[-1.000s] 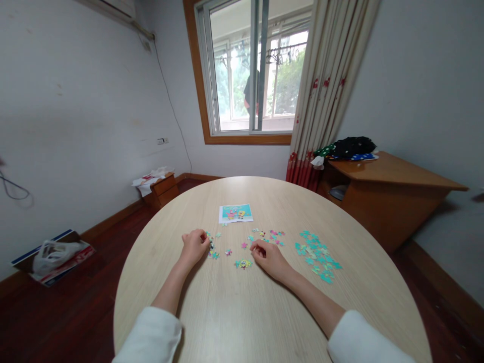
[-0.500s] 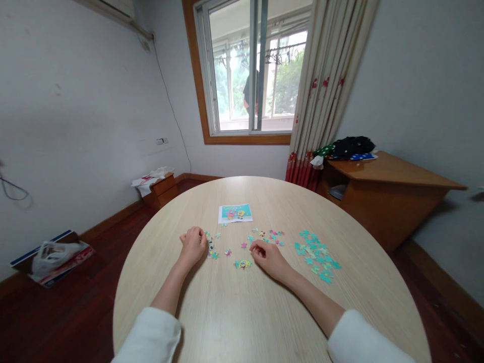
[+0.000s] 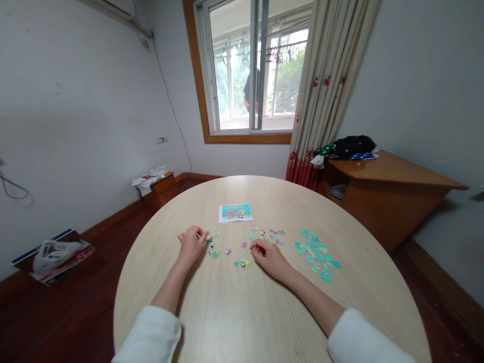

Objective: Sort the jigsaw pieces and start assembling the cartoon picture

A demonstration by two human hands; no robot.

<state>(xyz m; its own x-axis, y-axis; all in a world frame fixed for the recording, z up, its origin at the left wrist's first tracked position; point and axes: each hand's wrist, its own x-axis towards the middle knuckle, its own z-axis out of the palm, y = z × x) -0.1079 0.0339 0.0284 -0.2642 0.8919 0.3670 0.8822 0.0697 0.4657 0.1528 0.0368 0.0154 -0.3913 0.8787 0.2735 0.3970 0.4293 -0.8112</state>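
My left hand (image 3: 192, 245) rests over the left group of puzzle pieces (image 3: 214, 254), its thumb and fingers pinched at a small puzzle piece (image 3: 209, 240) that they partly cover. The fingers of my right hand (image 3: 269, 258) are curled closed low over the table, beside a pink piece (image 3: 244, 244); whatever they hold, if anything, is hidden. Between the hands and nearer to me lies a short joined strip of pieces (image 3: 243, 263) with a yellow cartoon face. A single loose piece (image 3: 228, 251) lies to its upper left.
A printed reference picture (image 3: 236, 213) lies beyond the hands on the round wooden table (image 3: 242, 317). Pink and yellow pieces (image 3: 278, 232) are scattered behind my right hand. Many teal pieces (image 3: 317, 254) spread farther right. A wooden desk (image 3: 393, 176) stands past the table's right edge.
My left hand has shifted slightly left and its fingers now stretch farther toward the pieces, uncovering some of them. The right hand stays in place.
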